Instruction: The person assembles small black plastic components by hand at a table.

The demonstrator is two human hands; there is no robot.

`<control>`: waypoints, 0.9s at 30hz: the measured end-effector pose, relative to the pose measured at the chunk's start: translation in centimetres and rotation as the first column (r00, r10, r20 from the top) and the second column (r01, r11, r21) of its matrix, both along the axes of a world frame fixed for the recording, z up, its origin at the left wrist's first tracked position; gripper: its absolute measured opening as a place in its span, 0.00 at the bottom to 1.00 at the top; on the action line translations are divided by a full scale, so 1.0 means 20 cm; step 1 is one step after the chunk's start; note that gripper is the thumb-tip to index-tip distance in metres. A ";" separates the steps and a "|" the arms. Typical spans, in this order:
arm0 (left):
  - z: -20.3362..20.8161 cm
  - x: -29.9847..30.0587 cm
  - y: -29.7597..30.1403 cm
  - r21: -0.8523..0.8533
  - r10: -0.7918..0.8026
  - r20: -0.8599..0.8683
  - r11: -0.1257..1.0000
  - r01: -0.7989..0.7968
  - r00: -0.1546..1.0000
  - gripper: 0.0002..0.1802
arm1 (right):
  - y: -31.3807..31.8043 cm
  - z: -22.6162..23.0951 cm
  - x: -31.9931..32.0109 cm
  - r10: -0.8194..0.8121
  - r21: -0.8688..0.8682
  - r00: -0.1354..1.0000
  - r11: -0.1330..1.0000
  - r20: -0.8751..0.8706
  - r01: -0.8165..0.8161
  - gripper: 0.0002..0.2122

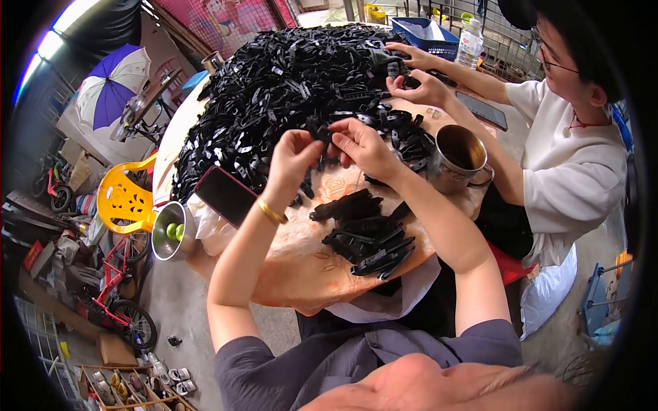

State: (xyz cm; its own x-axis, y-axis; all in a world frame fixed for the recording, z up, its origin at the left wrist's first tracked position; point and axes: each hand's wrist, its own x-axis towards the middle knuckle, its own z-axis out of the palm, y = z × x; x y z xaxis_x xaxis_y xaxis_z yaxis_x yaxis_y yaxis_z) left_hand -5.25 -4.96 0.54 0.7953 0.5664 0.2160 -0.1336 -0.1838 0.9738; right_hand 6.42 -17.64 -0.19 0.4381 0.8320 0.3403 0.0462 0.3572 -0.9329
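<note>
My left hand (293, 159) and my right hand (364, 146) meet above the near edge of a large pile. Between their pinched fingers is a small black plastic part (319, 131); its exact kind I cannot make out. The pile of long, thin black plastic parts (274, 89) covers most of the round table (288, 284), which has an orange-patterned cover. Nearer to me, between my forearms, lies a smaller heap of black strips (367, 236). A gold-coloured bangle (272, 211) circles my left wrist.
Left of my forearm lie a phone (226, 196) and a metal bowl (173, 233) with green fruit. A large metal mug (458, 159) stands at right. A person (572, 164) beside it handles black parts. Beyond are a second phone (482, 111), a bottle (469, 44) and a blue basket (425, 38).
</note>
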 end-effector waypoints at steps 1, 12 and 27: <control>-0.02 -0.03 -0.04 -0.002 0.008 0.023 1.000 -0.008 1.000 0.15 | 0.01 -0.01 -0.01 0.010 -0.003 1.000 1.000 -0.001 -0.010 0.10; 0.00 -0.08 -0.04 0.200 0.022 -0.113 0.980 0.001 0.993 0.19 | 0.00 -0.04 -0.03 -0.092 0.001 0.939 0.995 0.331 0.097 0.09; 0.03 -0.09 -0.03 0.149 -0.073 0.052 0.987 0.064 0.996 0.14 | -0.04 0.04 0.06 -0.414 0.326 0.492 0.909 0.766 0.259 0.19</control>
